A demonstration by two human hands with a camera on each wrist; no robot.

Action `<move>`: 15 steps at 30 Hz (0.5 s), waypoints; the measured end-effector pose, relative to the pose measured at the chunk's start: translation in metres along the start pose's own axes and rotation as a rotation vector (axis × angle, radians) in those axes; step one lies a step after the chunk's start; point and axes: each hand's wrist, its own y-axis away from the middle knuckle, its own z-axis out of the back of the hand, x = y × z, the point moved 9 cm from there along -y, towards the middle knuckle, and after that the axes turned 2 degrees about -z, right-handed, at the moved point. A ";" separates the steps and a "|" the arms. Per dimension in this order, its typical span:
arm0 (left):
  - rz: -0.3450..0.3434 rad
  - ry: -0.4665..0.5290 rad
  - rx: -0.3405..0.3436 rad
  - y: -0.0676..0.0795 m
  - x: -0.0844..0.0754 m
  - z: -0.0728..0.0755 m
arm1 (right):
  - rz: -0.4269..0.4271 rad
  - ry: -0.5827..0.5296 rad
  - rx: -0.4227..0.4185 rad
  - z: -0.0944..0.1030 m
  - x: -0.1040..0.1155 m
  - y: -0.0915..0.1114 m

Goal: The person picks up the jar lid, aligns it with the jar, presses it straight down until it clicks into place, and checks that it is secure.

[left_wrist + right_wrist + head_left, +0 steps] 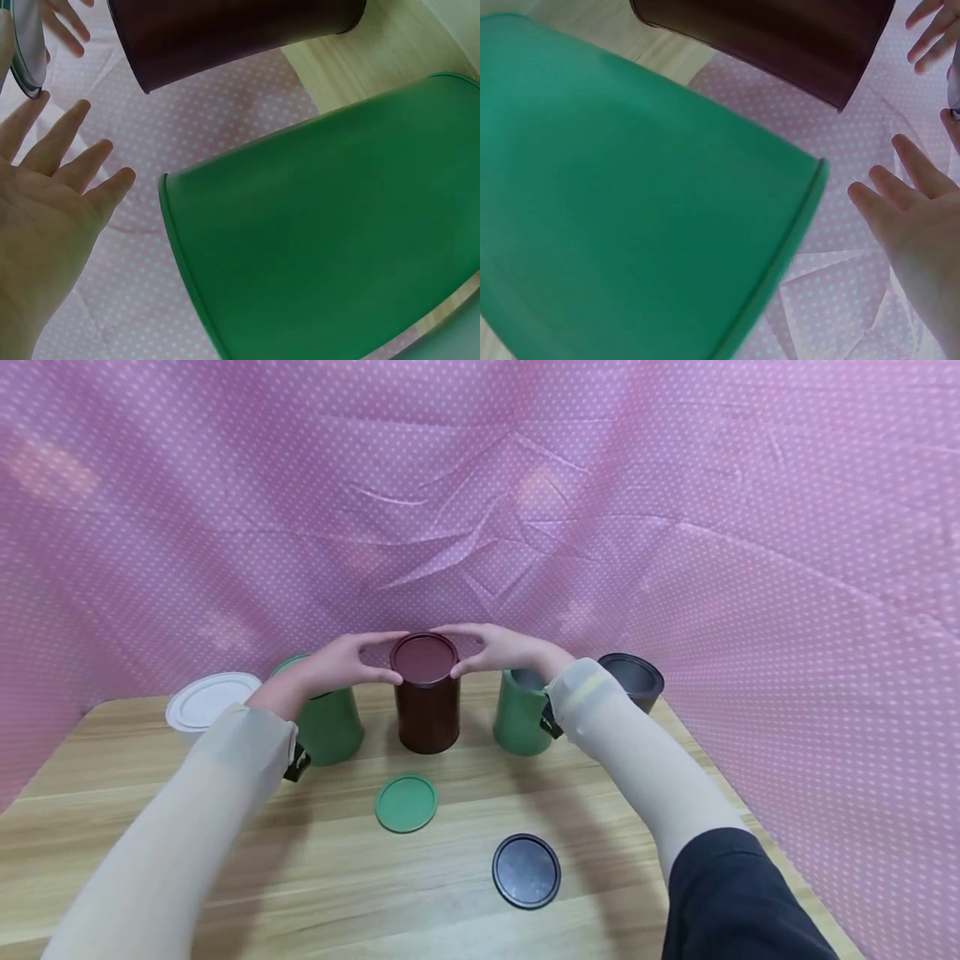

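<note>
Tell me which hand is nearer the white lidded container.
Left. The left hand is just right of the white lidded container; the right hand is farther right, across the dark red lid.

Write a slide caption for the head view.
Left hand and right hand hold a dark red lid over a matching canister; a green lid and black lid lie on the table.
</note>
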 end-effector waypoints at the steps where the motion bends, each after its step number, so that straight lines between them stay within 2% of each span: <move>1: 0.004 -0.004 0.004 -0.001 0.001 0.000 | -0.006 0.009 0.001 0.001 -0.001 -0.001; 8: 0.032 -0.010 0.016 -0.009 0.007 -0.002 | -0.058 -0.006 0.010 0.003 -0.012 -0.010; 15: 0.053 -0.003 0.028 -0.015 0.012 -0.006 | -0.092 0.072 0.040 -0.001 -0.021 -0.015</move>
